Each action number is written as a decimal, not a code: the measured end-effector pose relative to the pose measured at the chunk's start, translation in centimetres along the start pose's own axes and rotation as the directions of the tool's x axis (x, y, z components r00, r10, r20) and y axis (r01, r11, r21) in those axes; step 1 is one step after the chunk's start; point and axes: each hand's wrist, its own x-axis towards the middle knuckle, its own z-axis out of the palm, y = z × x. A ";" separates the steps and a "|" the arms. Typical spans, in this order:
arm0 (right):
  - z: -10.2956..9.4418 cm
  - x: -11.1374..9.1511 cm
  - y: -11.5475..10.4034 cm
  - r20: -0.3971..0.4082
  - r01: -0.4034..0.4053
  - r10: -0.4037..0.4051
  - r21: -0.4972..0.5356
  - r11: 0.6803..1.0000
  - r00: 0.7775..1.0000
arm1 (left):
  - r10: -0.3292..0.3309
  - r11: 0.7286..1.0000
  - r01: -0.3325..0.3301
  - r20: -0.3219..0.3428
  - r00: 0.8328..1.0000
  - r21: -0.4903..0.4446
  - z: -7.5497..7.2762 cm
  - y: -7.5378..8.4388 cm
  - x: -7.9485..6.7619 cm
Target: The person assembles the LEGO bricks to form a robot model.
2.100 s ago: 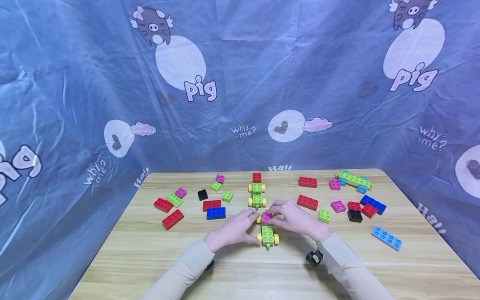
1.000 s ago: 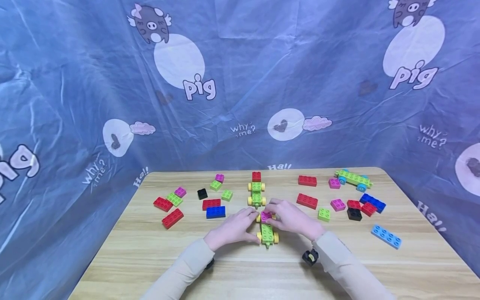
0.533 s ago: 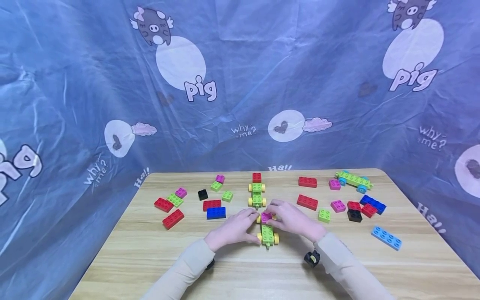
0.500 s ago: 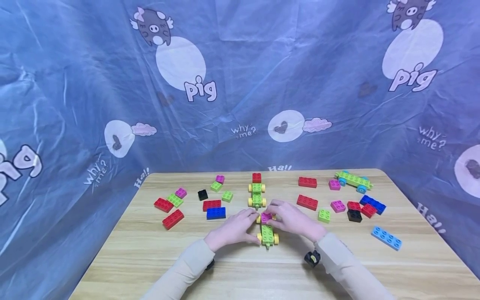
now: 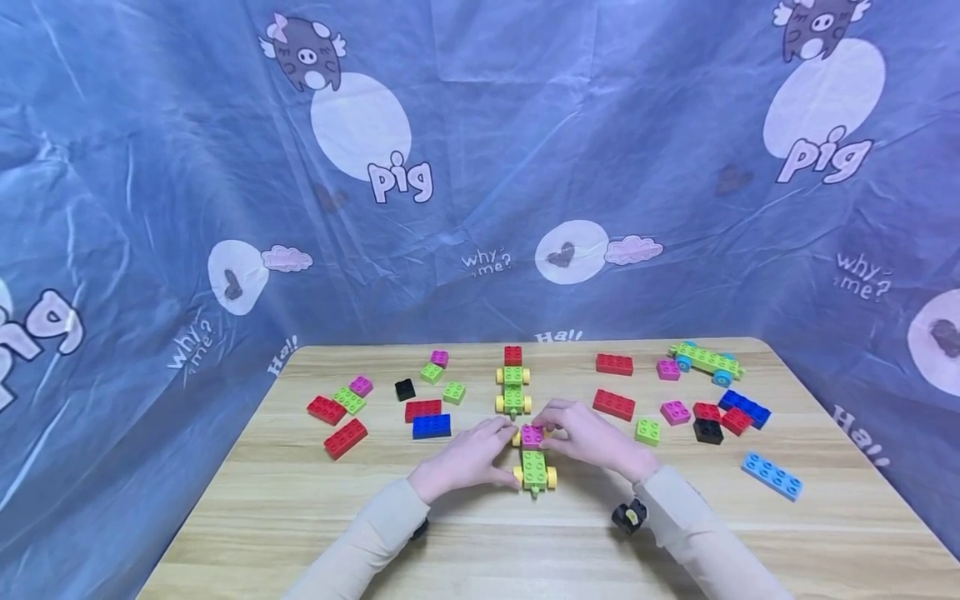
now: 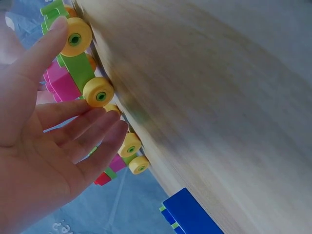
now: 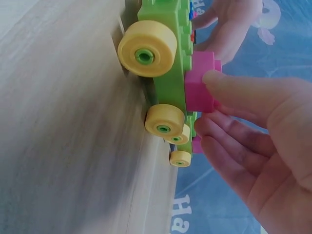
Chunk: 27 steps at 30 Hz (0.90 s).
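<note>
A blue cloth (image 5: 660,108) hangs behind the wooden table (image 5: 480,550) and also along its left and right sides, like three soft walls. The cloth has many wrinkles and long folds, and in some places it shines a little. On it are printed dark pigs (image 5: 306,54) with small wings, large white ovals (image 5: 362,117), pink clouds (image 5: 633,249) and the pale words "pig", "why me?" and "Ha!!". The table top is light in colour, with grain lines which run from side to side, and its far corners are rounded. The light is even, and near the front edge the wood looks paler.
</note>
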 end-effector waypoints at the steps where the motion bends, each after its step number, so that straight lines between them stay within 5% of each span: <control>1: 0.0 0.0 -0.1 0.000 0.001 -0.001 -0.007 1.000 1.000 | 0.001 1.000 -0.001 0.001 1.000 0.001 0.0 0.0 0.0; 15: 0.4 -1.0 -0.3 -0.028 -0.028 0.026 -0.074 0.997 0.999 | -0.010 1.000 0.010 0.012 1.000 -0.008 0.0 0.1 -0.2; 27: 0.7 -2.6 0.2 0.029 -0.081 0.087 -0.151 0.985 0.996 | 0.009 1.000 -0.009 0.005 1.000 -0.006 0.1 0.0 -0.2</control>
